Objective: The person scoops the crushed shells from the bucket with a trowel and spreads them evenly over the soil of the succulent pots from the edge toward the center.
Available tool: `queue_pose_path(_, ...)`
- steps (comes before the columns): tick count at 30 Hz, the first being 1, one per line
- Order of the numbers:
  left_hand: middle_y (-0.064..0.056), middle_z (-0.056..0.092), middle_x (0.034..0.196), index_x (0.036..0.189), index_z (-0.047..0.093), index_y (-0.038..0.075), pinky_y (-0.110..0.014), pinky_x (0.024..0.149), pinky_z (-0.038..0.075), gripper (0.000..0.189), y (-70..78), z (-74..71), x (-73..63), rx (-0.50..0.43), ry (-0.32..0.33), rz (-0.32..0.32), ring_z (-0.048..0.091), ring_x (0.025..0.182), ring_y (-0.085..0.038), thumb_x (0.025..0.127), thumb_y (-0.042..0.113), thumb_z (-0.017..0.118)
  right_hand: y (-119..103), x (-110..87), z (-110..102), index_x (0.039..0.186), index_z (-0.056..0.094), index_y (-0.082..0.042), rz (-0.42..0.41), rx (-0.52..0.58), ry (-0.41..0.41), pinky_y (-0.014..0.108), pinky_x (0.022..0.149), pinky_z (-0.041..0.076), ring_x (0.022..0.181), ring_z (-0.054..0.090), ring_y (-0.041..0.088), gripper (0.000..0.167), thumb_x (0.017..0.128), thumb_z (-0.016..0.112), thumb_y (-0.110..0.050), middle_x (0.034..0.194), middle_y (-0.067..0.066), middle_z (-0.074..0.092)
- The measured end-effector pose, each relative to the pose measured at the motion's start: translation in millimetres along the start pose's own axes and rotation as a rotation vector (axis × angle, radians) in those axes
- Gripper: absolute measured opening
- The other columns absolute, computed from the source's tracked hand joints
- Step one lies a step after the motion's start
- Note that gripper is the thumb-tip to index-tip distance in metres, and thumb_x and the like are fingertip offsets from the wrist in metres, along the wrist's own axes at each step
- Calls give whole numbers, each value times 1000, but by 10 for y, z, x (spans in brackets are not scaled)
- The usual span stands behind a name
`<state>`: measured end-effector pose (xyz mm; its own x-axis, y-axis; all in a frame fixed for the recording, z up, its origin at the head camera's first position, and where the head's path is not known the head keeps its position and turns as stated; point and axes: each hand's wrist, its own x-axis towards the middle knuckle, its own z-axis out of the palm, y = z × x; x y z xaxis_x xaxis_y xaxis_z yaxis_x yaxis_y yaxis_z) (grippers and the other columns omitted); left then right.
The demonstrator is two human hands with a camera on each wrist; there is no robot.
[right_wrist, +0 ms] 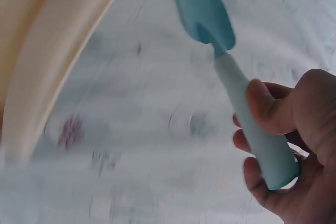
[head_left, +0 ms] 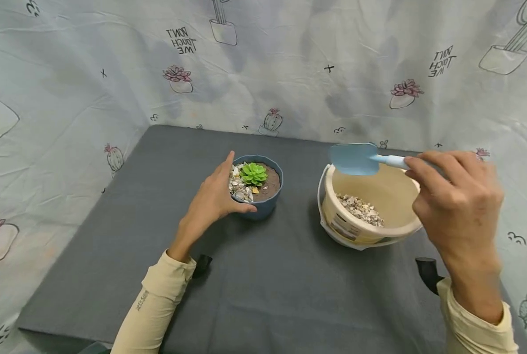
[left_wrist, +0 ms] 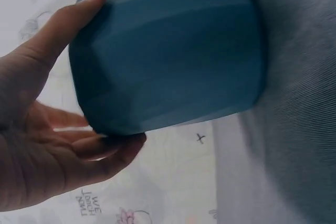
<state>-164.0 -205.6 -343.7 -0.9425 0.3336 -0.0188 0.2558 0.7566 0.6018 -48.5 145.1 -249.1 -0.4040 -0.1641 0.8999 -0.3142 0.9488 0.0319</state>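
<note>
A blue flower pot (head_left: pixel 263 209) stands on the table, holding a green succulent (head_left: pixel 253 174) with pale pebbles on its left side and brown soil on its right. My left hand (head_left: pixel 212 194) grips the pot's upper side, thumb on the near side and fingers round the far side, as the left wrist view (left_wrist: pixel 58 135) also shows. Pinched by its handle, a light-blue trowel (head_left: pixel 356 158) is in my right hand (head_left: pixel 462 201), its blade above the back rim of a cream bucket (head_left: pixel 391 231). Pebbles (head_left: pixel 360 209) lie in the bucket's bottom.
The dark grey cloth-covered table (head_left: pixel 263 295) carries both containers, pot left and bucket right. A white handle (head_left: pixel 334 236) hangs round the bucket's near side. Printed plastic sheeting (head_left: pixel 290 64) rises behind and at both sides.
</note>
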Motion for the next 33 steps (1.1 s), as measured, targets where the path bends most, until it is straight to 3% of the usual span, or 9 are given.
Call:
queue_pose_path(4, -19, 19, 175, 171, 2, 17, -69, 121, 35, 136, -1, -67, 34, -4, -75, 34, 33, 156, -47, 75, 39, 96, 322, -26, -157, 96, 79, 3, -71, -100, -190, 58, 65, 42, 87, 65, 44, 16, 93, 65, 10, 93, 21, 76)
queue_pose_path(6, -22, 14, 175, 171, 1, 16, -69, 126, 25, 135, 52, -83, 23, 27, -100, 49, 22, 160, -48, 76, 37, 96, 431, -31, -162, 95, 78, 3, -136, -127, -298, 53, 62, 39, 87, 64, 42, 20, 87, 64, 16, 91, 21, 75)
queue_pose_path(11, -26, 2, 175, 170, 13, 17, -71, 130, 3, 129, 394, -15, -16, 124, -63, 196, 0, 162, -52, 73, 42, 95, 585, -82, 36, 85, 72, 4, -259, -164, -499, 46, 61, 34, 81, 57, 39, 23, 71, 67, 21, 80, 20, 68)
queue_pose_path(14, -23, 7, 176, 167, 29, 19, -69, 131, 7, 111, 674, 107, 1, 129, -40, 360, 7, 163, -49, 79, 44, 90, 608, -132, 204, 73, 67, 1, -286, -183, -595, 45, 61, 35, 77, 54, 37, 13, 74, 72, 13, 73, 17, 62)
queue_pose_path(16, -21, 14, 175, 164, 37, 20, -65, 132, 13, 96, 847, 214, 37, 106, -51, 461, 17, 163, -45, 85, 44, 86, 603, -179, 301, 66, 64, -3, -305, -193, -641, 43, 60, 34, 74, 52, 34, 19, 78, 72, 9, 69, 14, 58)
queue_pose_path(21, -19, 34, 169, 154, 53, 13, -53, 134, 21, 70, 1136, 509, 133, 58, -90, 624, 33, 160, -35, 94, 40, 77, 579, -296, 435, 56, 59, -7, -396, -208, -652, 35, 58, 30, 69, 47, 29, 33, 78, 73, 13, 65, 11, 53)
queue_pose_path(25, -21, 48, 159, 141, 64, 5, -47, 128, 36, 57, 1198, 658, 146, 43, -18, 662, 44, 153, -36, 94, 34, 77, 571, -305, 475, 51, 52, -9, -460, -229, -626, 34, 57, 29, 67, 45, 29, 43, 82, 66, 18, 64, 12, 49)
queue_pose_path(28, -21, 52, 155, 138, 67, 3, -43, 114, 53, 55, 1209, 681, 150, 28, 34, 650, 53, 146, -36, 93, 32, 79, 585, -268, 508, 50, 50, -11, -464, -231, -637, 34, 56, 29, 67, 46, 30, 46, 83, 64, 19, 64, 12, 50)
queue_pose_path(33, -21, 54, 153, 135, 70, 3, -39, 97, 62, 54, 1231, 708, 187, 9, 24, 665, 64, 134, -32, 91, 33, 80, 655, -241, 510, 62, 69, -11, -305, -169, -793, 38, 51, 39, 67, 52, 34, 28, 75, 69, 15, 67, 14, 58)
